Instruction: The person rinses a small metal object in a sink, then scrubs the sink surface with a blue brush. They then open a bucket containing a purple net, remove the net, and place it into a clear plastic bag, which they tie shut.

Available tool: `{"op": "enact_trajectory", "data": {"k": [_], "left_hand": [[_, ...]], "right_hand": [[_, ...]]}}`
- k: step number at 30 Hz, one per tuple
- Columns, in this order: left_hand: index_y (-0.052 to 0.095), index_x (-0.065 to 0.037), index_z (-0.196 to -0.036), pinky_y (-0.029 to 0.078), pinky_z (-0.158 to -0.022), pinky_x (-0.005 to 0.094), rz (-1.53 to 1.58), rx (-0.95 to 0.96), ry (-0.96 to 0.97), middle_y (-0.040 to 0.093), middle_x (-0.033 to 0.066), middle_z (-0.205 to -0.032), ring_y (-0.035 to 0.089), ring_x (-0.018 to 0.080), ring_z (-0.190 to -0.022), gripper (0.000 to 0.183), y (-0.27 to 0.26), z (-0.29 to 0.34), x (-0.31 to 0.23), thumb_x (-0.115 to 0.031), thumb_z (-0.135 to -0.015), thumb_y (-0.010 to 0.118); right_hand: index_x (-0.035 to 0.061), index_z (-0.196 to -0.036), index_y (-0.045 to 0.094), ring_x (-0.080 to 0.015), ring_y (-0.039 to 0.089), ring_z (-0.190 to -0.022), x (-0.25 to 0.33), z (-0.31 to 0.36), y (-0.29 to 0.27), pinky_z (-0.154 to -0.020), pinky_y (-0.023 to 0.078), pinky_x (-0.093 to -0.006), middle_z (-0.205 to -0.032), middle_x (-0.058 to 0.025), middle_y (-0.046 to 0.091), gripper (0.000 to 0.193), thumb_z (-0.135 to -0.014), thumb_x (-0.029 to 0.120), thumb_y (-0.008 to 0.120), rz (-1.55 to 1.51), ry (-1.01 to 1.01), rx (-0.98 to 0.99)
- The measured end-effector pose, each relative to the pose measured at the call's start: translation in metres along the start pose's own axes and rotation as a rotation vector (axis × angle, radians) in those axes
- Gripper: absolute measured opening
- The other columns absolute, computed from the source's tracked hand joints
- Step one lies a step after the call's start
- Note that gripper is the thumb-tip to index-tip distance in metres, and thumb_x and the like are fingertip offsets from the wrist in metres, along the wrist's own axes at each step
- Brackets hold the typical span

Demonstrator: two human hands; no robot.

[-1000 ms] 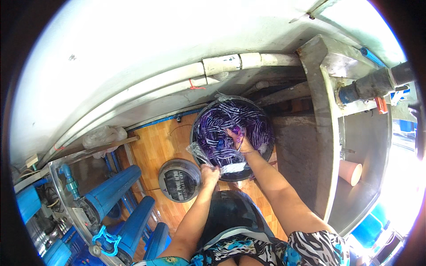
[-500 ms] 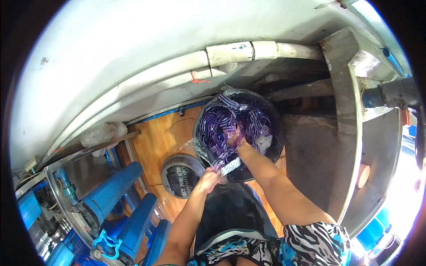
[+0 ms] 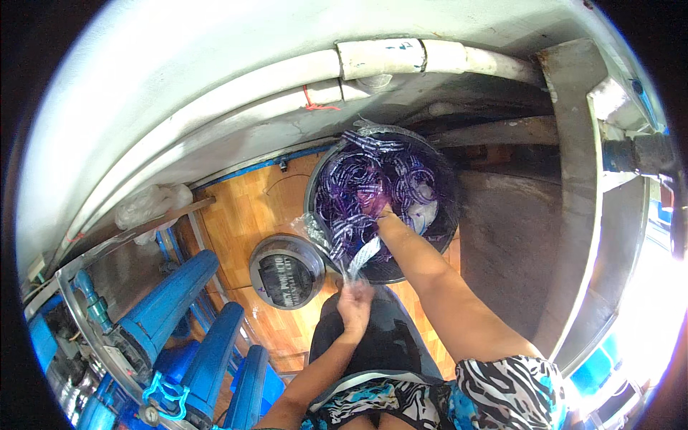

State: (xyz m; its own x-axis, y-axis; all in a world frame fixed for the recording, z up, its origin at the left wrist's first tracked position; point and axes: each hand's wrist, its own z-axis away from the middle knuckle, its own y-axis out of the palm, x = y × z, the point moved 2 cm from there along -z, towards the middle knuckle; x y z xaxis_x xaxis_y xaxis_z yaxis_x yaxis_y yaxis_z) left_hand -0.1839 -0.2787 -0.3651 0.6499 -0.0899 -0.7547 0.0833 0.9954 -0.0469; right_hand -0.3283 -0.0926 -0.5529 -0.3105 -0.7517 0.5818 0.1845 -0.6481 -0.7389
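A round dark tub holds a tangled heap of purple film strips with white stripes. My right hand is down among them, and purple film covers its fingers, so what it grips cannot be made out. Near the tub's close rim, my left hand is closed around a pale, striped length of film strip that runs back into the tub. Some blur softens the left fingers. A whitish crumpled piece lies in the heap to the right of my right hand.
Left of the tub stands a round container with a dark, printed top. Blue cylinders on a metal frame fill the lower left. White pipes run along the wall. A grey panel borders the tub's right side.
My left hand has moved slightly right and down toward me, drawing the film strip with it. My right hand stays in the heap. The whole view has shifted a little.
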Motion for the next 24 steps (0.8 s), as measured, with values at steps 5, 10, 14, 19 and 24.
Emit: {"op": "enact_trajectory", "data": {"k": [5,10,14,19,24], "left_hand": [[0.061,-0.002,-0.079,0.048,-0.066,0.0279,-0.032,0.049,-0.282,0.063,0.0022,-0.076,0.058,0.0118,-0.071,0.01,-0.01,-0.025,0.037,-0.007,-0.079,0.07],[0.066,0.0,-0.074,0.045,-0.065,0.0336,-0.293,0.181,-0.064,0.065,0.0128,-0.072,0.061,0.0217,-0.066,0.015,-0.002,-0.027,0.047,-0.01,-0.084,0.061],[0.071,-0.006,-0.076,0.046,-0.072,0.0404,-0.903,0.075,0.173,0.065,0.0191,-0.076,0.062,0.0339,-0.076,0.014,-0.001,-0.019,0.034,-0.015,-0.08,0.061],[0.074,-0.006,-0.079,0.036,-0.094,0.0423,-1.094,0.279,0.019,0.069,0.0152,-0.089,0.056,0.0303,-0.104,0.024,0.0,-0.022,0.034,-0.026,-0.079,0.061],[0.073,-0.005,-0.083,0.029,-0.101,0.0413,-1.342,0.364,-0.044,0.069,0.0158,-0.095,0.056,0.0303,-0.108,0.033,0.0,-0.035,0.063,-0.034,-0.081,0.058]], "right_hand": [[0.0107,-0.13,0.051,-0.0316,0.043,-0.128,0.006,-0.004,-0.002,-0.108,0.027,-0.0543,-0.138,-0.0119,0.048,0.048,-0.088,0.032,0.041,-0.007,-0.004,0.002],[0.011,-0.13,0.052,-0.0311,0.044,-0.127,0.007,-0.009,-0.006,-0.107,0.029,-0.0527,-0.137,-0.0115,0.049,0.047,-0.089,0.032,0.041,-0.018,-0.009,0.007],[0.0113,-0.129,0.052,-0.0306,0.045,-0.126,0.01,-0.007,-0.014,-0.107,0.031,-0.0515,-0.136,-0.0112,0.049,0.047,-0.089,0.032,0.041,-0.026,-0.002,0.016],[0.0117,-0.128,0.052,-0.0301,0.046,-0.126,0.014,-0.005,-0.02,-0.106,0.032,-0.0499,-0.136,-0.0108,0.05,0.046,-0.089,0.033,0.041,-0.024,0.0,0.026],[0.0121,-0.128,0.053,-0.0295,0.047,-0.125,0.013,0.001,-0.004,-0.106,0.034,-0.0483,-0.135,-0.0104,0.051,0.045,-0.09,0.033,0.041,-0.026,-0.007,0.022]]}}
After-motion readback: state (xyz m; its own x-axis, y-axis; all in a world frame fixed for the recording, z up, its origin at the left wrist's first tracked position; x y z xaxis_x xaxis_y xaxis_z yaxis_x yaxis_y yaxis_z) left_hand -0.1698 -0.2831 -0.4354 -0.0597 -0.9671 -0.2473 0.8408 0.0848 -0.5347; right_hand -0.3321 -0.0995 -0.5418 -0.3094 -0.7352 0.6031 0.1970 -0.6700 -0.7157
